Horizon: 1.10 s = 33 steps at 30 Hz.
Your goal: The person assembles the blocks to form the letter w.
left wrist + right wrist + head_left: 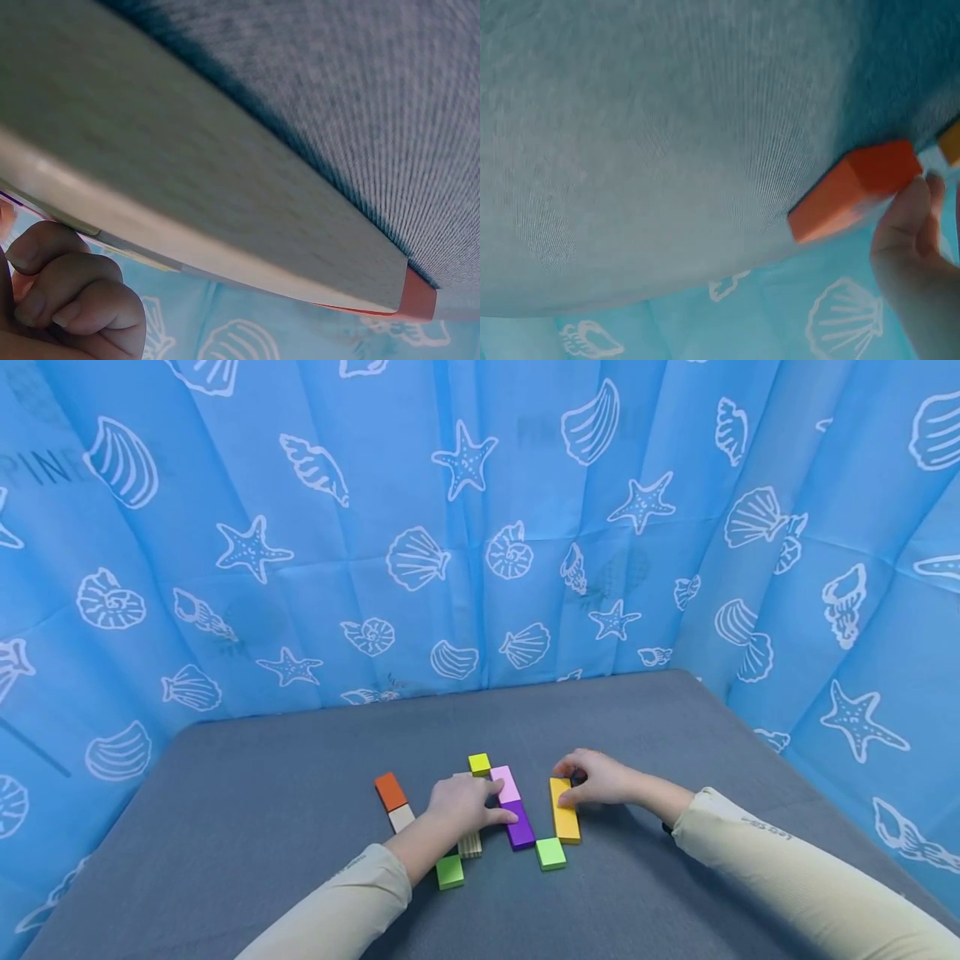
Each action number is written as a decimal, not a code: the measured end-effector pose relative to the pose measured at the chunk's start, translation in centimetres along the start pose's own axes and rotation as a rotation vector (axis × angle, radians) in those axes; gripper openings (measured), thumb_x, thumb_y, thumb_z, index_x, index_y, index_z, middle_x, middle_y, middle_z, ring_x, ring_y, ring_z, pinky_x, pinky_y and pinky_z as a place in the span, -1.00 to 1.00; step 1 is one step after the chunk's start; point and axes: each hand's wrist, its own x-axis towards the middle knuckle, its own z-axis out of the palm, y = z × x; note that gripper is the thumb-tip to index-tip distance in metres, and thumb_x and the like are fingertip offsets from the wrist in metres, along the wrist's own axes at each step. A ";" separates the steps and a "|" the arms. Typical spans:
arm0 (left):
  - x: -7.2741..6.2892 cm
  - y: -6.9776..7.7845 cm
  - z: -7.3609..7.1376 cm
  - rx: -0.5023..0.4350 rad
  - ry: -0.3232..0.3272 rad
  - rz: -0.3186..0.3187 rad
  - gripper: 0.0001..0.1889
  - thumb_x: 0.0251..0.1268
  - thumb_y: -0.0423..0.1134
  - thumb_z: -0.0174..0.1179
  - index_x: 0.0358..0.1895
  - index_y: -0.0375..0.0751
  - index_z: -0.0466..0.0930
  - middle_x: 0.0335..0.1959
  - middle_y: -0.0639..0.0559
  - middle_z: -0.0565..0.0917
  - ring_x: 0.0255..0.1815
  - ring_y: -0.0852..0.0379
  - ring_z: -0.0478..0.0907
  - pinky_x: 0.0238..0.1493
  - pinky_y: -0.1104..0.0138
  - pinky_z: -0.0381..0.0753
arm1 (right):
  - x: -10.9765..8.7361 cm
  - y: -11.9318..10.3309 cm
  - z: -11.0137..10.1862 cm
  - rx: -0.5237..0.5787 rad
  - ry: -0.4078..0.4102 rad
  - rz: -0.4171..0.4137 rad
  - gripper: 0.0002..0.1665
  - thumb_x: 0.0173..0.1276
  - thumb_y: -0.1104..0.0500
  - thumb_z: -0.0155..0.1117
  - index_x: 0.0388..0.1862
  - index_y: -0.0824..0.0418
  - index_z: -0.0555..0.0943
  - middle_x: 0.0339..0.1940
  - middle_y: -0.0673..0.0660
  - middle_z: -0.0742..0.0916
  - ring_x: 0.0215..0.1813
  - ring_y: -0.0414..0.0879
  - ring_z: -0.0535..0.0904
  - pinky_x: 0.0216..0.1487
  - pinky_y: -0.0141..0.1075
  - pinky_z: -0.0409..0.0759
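Observation:
My left hand (461,802) reaches over a pale wood block (471,846). Its thumb lies at the purple block (522,835) and a fingertip is at the pink block (506,783); the two blocks stand end to end. The left wrist view shows other fingers (82,292) curled beside a long pale block (187,172). My right hand (600,777) holds the yellow-orange block (566,822), thumb on its side and curled fingers at its far end. In the right wrist view an orange block (855,187) lies right by the fingertips; the hand hides it in the head view.
Left of my left hand, an orange-red block (391,791) lines up with a cream block (401,817). Small cubes lie nearby: yellow (479,764), green (450,872) and light green (551,853). Grey cloth (262,827) covers the table, with a blue shell-print curtain (345,568) behind.

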 end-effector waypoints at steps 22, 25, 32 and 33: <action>-0.2 0.1 0.0 0.001 -0.003 -0.017 -0.26 0.07 0.42 0.19 0.34 0.22 0.46 0.23 0.05 0.57 0.06 0.01 0.53 -0.10 0.13 0.54 | 0.0 4.7 -3.9 0.008 -0.093 0.124 -0.33 0.19 0.13 0.47 0.17 0.45 0.47 -0.03 0.27 0.52 -0.04 0.12 0.40 -0.03 -0.05 0.42; -0.2 0.1 0.0 0.002 -0.001 -0.016 -0.26 0.07 0.41 0.19 0.34 0.22 0.47 0.22 0.06 0.57 0.03 0.02 0.53 -0.12 0.14 0.55 | 0.1 4.5 -3.7 0.070 -0.057 0.145 -0.47 0.18 0.18 0.48 0.03 0.39 0.49 -0.14 0.20 0.54 -0.12 0.06 0.43 -0.12 -0.12 0.43; -0.2 0.2 -0.1 0.005 0.000 -0.022 -0.26 0.07 0.42 0.19 0.34 0.23 0.47 0.22 0.06 0.57 0.03 0.03 0.53 -0.12 0.15 0.55 | 0.8 3.9 -3.6 0.286 0.037 0.241 -0.64 0.31 0.31 0.32 0.02 0.44 0.48 -0.28 0.15 0.56 -0.28 -0.05 0.47 -0.25 -0.22 0.55; -0.2 0.2 0.0 0.005 0.002 -0.023 -0.26 0.07 0.42 0.19 0.34 0.23 0.47 0.22 0.05 0.58 0.03 0.03 0.53 -0.12 0.14 0.55 | 1.1 3.9 -3.6 0.322 0.052 0.259 -0.63 0.33 0.31 0.30 0.05 0.45 0.47 -0.26 0.16 0.56 -0.27 -0.05 0.48 -0.23 -0.23 0.56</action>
